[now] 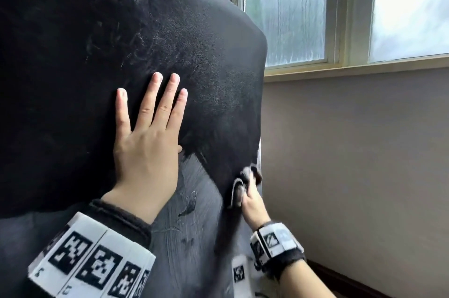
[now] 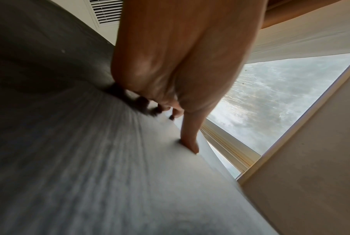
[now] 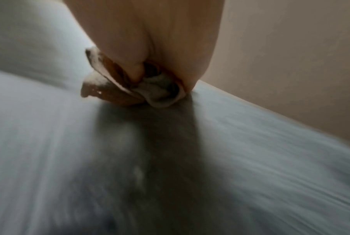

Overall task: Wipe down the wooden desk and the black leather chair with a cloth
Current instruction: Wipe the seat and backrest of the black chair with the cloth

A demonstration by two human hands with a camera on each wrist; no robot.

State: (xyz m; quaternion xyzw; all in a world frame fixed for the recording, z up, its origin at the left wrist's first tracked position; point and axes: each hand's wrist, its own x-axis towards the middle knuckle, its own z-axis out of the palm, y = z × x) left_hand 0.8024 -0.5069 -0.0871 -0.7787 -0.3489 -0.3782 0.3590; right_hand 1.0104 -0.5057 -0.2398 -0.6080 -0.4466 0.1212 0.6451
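The black leather chair back [image 1: 102, 37] fills the left of the head view, scuffed and streaked. My left hand [image 1: 148, 122] lies flat on it with straight, spread fingers. In the left wrist view the left hand [image 2: 176, 66] presses the leather [image 2: 79, 159] with its thumb down. My right hand [image 1: 252, 202] grips a bunched pale cloth [image 1: 239, 188] against the chair's lower right edge. In the right wrist view the right hand [image 3: 148, 47] curls round the crumpled cloth [image 3: 158, 90] on the blurred leather [image 3: 69, 151]. The desk is out of view.
A window [image 1: 340, 5] with misted panes stands behind the chair at upper right, above a pale sill [image 1: 352, 69]. A plain beige wall [image 1: 352, 164] runs below it, close to the chair's right edge. A dark strip [image 1: 340, 278] shows low on the right.
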